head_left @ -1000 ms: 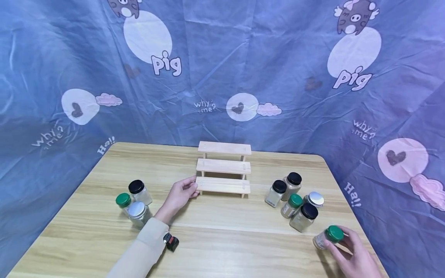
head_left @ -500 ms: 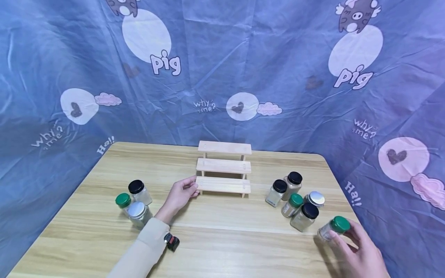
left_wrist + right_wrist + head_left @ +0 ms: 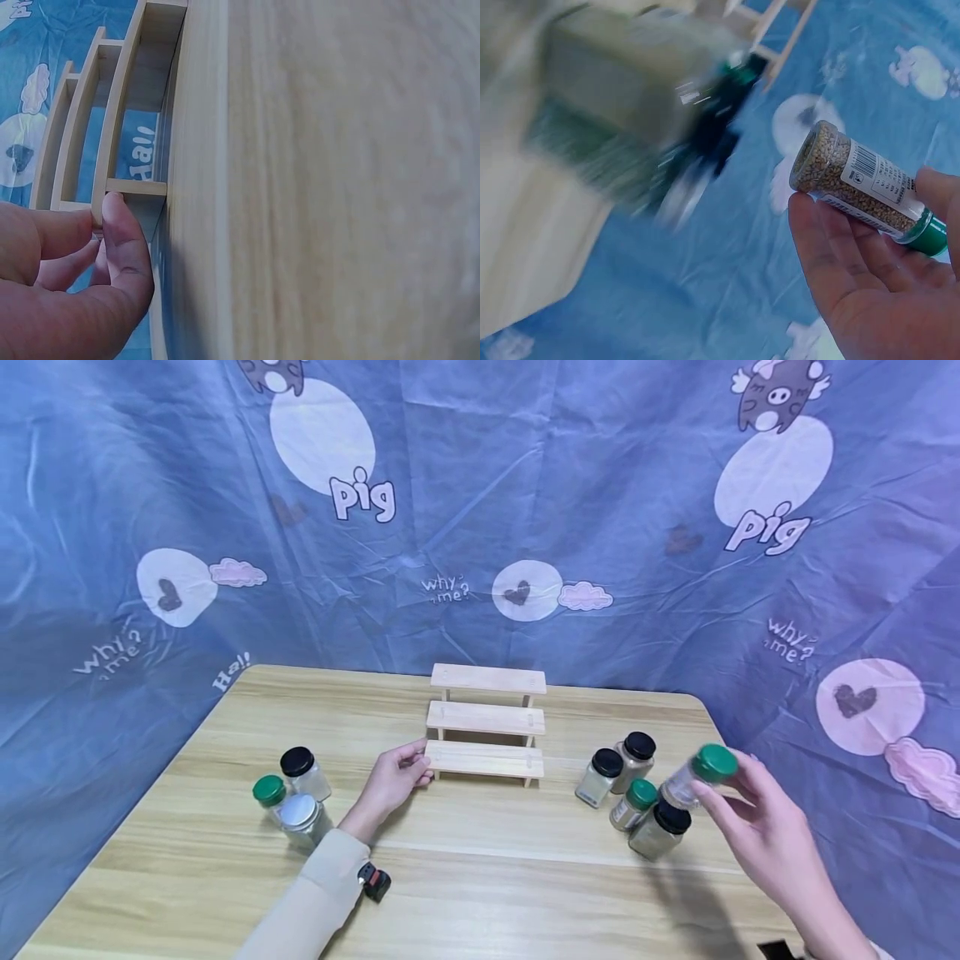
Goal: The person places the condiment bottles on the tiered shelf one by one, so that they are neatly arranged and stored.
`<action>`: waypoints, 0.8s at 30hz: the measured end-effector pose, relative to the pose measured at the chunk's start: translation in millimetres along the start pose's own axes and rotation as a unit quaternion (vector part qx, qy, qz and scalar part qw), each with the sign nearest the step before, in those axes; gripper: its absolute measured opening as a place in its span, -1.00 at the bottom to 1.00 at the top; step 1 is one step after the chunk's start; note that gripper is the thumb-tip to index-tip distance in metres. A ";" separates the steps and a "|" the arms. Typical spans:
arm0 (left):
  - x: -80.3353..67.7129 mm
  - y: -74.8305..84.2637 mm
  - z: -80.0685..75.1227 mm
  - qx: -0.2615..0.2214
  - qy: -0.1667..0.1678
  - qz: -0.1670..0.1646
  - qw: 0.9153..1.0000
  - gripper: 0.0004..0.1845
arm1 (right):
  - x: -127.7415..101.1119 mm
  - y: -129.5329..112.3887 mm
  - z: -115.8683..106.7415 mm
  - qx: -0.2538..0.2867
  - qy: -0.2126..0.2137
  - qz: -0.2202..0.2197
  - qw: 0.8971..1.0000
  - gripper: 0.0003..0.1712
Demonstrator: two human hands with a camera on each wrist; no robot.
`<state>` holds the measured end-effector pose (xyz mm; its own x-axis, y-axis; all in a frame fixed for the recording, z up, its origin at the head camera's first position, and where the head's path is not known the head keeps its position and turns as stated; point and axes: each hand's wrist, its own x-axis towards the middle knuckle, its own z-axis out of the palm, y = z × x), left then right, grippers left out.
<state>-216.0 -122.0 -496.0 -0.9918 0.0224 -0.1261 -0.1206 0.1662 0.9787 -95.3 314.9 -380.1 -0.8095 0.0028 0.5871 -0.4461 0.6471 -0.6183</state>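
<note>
Behind everything, my blue cloth (image 3: pixel 637 485) hangs past the back and side edges of the wooden table (image 3: pixel 487 893). Near the middle of the table's back edge stands a three-step rack (image 3: pixel 486 719), its long axis running along that edge, its lowest step toward the near edge. Toward the table's right edge I see a tight group of three black-capped jars (image 3: pixel 658 839) and one green-capped jar (image 3: pixel 627 812); toward the left edge a black-lidded jar (image 3: pixel 311 781), a silver-lidded jar (image 3: pixel 306 828) and a green-lidded jar (image 3: pixel 269 791) stand together. My left hand (image 3: pixel 392 777) pinches the left end of the rack's lowest step between thumb and fingers. My right hand (image 3: pixel 765 827), raised on the table's right side, has thumb and fingers closed to the width of a seed-filled jar (image 3: pixel 866 187). I hold that jar off the table, near the right-hand group; whether it touches them I cannot tell. Its long axis slants: green cap (image 3: pixel 928 235) up and toward the right edge, base down and leftward. A white label (image 3: pixel 877 180) wraps its side.
</note>
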 end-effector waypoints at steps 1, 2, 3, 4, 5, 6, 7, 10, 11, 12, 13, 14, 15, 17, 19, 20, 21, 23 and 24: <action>-0.1 0.3 0.1 0.000 0.001 -0.001 1.000 -0.49 | 7.6 -4.0 5.0 0.006 -0.009 -0.006 1.000 -0.38; -0.2 0.6 0.2 0.001 0.002 -0.002 1.000 -0.49 | 15.0 -7.8 10.3 0.013 -0.018 -0.011 1.000 -0.40; -0.2 0.9 0.3 0.002 0.003 -0.003 1.000 -0.49 | 22.4 -11.3 16.1 0.019 -0.027 -0.015 0.999 -0.41; -0.2 1.2 0.4 0.004 0.004 -0.003 1.000 -0.49 | 30.0 -14.3 22.0 0.027 -0.036 -0.018 0.999 -0.43; -0.3 1.5 0.5 0.005 0.005 -0.003 1.000 -0.49 | 37.6 -17.3 28.1 0.034 -0.045 -0.017 0.998 -0.45; -0.3 1.7 0.6 0.006 0.006 -0.003 1.000 -0.49 | 45.0 -19.8 34.4 0.041 -0.053 -0.013 0.998 -0.47; -0.4 2.1 0.7 0.007 0.007 0.000 1.000 -0.50 | 52.3 -21.7 40.8 0.046 -0.061 -0.010 0.997 -0.49; -0.9 3.0 0.9 0.006 0.008 -0.001 1.000 -0.50 | 72.6 -24.8 59.7 0.052 -0.085 -0.003 0.995 -0.51; -1.0 3.4 0.9 0.006 0.008 -0.001 1.000 -0.50 | 78.7 -24.9 66.6 0.053 -0.092 -0.003 0.994 -0.52; -1.1 3.7 1.0 0.005 0.007 -0.002 1.000 -0.49 | 84.8 -24.8 73.6 0.056 -0.099 -0.004 0.993 -0.52; -1.0 3.8 1.0 0.003 0.007 -0.003 1.000 -0.49 | 90.6 -24.5 80.7 0.060 -0.106 -0.006 0.992 -0.53; -1.4 3.8 1.0 0.002 0.006 -0.005 1.000 -0.49 | 96.0 -24.9 87.6 0.066 -0.111 -0.006 0.992 -0.53; -1.5 3.8 0.9 0.001 0.006 -0.006 1.000 -0.48 | 101.3 -25.1 94.7 0.074 -0.115 -0.006 0.991 -0.53; -1.6 3.5 1.0 -0.002 0.007 -0.009 1.000 -0.48 | 111.2 -27.1 108.6 0.086 -0.126 -0.001 0.988 -0.52; -1.2 2.6 1.1 -0.003 0.006 -0.008 1.000 -0.47 | 120.2 -30.7 122.2 0.097 -0.135 0.008 0.986 -0.51; -1.1 2.5 1.2 -0.003 0.005 -0.007 1.000 -0.47 | 124.3 -32.8 129.1 0.102 -0.139 0.012 0.985 -0.50; -0.7 2.3 1.4 -0.005 0.006 -0.008 1.000 -0.47 | 128.2 -35.0 136.1 0.106 -0.142 0.018 0.984 -0.49; -0.2 1.7 1.6 -0.004 0.006 -0.006 1.000 -0.47 | 135.3 -39.1 150.6 0.114 -0.146 0.028 0.982 -0.48; 0.2 1.1 1.7 -0.004 0.006 -0.004 1.000 -0.47 | 138.8 -40.8 158.1 0.121 -0.147 0.032 0.981 -0.47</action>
<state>-216.2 -120.1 -495.2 -0.9912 0.0094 -0.1321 -0.1289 0.1589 0.9788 -249.8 168.3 -356.0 -0.8981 -0.2050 0.3890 -0.4394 0.4521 -0.7762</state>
